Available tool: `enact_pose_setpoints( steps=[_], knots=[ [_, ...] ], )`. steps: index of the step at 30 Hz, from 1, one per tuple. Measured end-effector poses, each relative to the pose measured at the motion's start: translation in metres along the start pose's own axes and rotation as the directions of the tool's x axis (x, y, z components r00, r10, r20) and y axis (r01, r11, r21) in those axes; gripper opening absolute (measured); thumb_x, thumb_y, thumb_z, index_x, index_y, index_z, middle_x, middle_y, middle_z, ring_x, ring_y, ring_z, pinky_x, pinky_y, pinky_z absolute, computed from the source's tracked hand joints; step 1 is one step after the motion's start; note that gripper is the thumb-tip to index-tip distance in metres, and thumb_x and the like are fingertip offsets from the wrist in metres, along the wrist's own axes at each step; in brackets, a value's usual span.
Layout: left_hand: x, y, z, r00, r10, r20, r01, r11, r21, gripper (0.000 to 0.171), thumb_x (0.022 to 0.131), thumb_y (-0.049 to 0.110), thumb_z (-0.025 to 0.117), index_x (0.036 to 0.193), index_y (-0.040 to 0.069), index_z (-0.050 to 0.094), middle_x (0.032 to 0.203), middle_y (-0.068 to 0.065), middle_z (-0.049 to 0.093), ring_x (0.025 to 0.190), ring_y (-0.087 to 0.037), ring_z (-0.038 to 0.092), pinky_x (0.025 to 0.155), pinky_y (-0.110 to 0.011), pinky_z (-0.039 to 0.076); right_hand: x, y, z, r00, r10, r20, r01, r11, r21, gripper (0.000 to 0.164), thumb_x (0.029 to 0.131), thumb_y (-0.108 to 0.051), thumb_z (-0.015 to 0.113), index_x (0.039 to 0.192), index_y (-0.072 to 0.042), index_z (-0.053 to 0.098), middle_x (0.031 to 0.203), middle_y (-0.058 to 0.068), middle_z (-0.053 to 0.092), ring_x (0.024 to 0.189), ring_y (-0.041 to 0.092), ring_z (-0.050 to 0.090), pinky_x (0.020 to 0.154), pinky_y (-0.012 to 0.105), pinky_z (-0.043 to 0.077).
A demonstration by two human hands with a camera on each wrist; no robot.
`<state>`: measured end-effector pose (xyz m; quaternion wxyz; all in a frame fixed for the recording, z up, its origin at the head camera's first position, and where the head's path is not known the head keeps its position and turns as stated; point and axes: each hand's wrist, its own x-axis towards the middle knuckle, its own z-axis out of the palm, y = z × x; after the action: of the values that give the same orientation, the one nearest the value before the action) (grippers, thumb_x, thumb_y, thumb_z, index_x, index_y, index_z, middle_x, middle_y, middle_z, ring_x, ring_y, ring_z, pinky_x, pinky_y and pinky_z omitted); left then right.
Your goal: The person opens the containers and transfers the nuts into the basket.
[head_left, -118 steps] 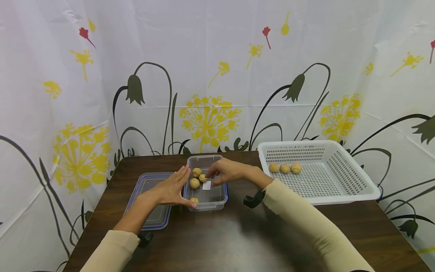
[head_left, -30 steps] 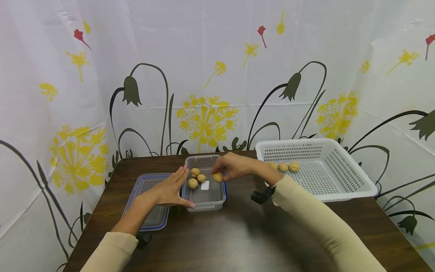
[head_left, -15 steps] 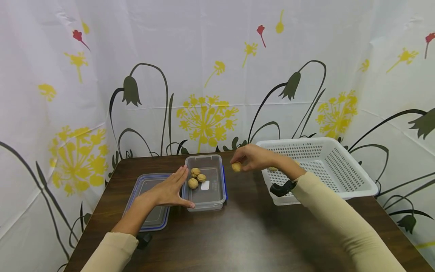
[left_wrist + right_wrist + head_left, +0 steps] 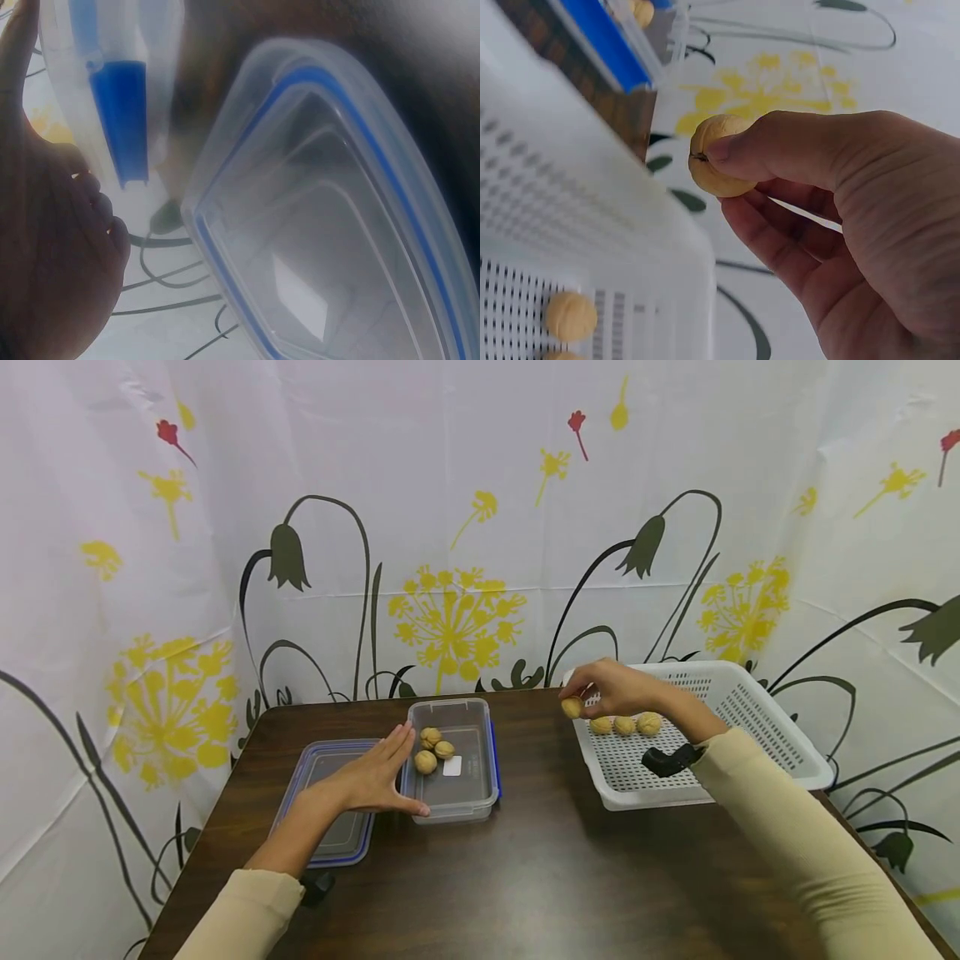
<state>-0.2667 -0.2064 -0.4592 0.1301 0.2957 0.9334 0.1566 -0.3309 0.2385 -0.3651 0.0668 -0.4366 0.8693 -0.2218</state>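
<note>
My right hand (image 4: 617,687) pinches a walnut (image 4: 718,156) between thumb and fingertips, above the left rim of the white plastic basket (image 4: 720,768). Inside that basket lie 3 walnuts (image 4: 624,725) in a row along its left side. My left hand (image 4: 372,779), fingers straight and thumb spread, rests along the left side of the clear plastic container (image 4: 465,789). A cluster of 3 walnuts (image 4: 426,762) sits in the container's left half, near a small white label (image 4: 452,766). The left wrist view shows the palm beside the container's blue clip (image 4: 124,124).
A clear lid with a blue seal (image 4: 341,843) lies on the dark wooden table (image 4: 517,877), left of the container and partly under my left forearm. Behind the table hangs a white curtain (image 4: 465,460) printed with flowers.
My right hand has lifted a walnut out of the container and carried it rightward to the basket's left rim. The left hand has stayed at the container.
</note>
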Motion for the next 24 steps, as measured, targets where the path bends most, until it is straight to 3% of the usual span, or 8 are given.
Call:
enact_pose_setpoints(
  steps=[12,19,24],
  knots=[
    [0.0,-0.002,0.0,1.0,-0.007,0.008,0.007,1.0,-0.005,0.135,0.083,0.066,0.081,0.165,-0.01,0.006,0.175,-0.028,-0.002,0.162,-0.046,0.002,0.128,-0.064,0.014,-0.032,0.048,-0.002,0.983,0.184,0.02,-0.185,0.981,0.06,0.035,0.083,0.007,0.083,0.117,0.009,0.076,0.113,0.018,0.077,0.101,0.031,0.076,0.09,0.041,0.063],
    [0.0,-0.001,0.001,1.0,-0.018,0.012,0.018,1.0,-0.013,0.136,0.083,0.067,0.081,0.166,-0.009,0.005,0.175,-0.027,-0.004,0.163,-0.044,0.001,0.128,-0.065,0.013,-0.041,0.069,0.009,0.947,0.307,0.099,-0.315,0.946,0.077,0.035,0.081,0.0,0.087,0.114,0.008,0.077,0.106,0.014,0.079,0.097,0.026,0.076,0.088,0.04,0.063],
    [0.0,0.001,0.0,1.0,-0.019,0.008,0.019,1.0,-0.007,0.136,0.083,0.067,0.081,0.166,-0.009,0.005,0.175,-0.027,-0.004,0.163,-0.045,0.001,0.128,-0.064,0.013,-0.044,0.079,0.019,0.933,0.325,0.155,-0.341,0.936,0.092,0.035,0.081,-0.001,0.088,0.112,0.009,0.076,0.104,0.016,0.08,0.094,0.024,0.076,0.087,0.038,0.063]
  ],
)
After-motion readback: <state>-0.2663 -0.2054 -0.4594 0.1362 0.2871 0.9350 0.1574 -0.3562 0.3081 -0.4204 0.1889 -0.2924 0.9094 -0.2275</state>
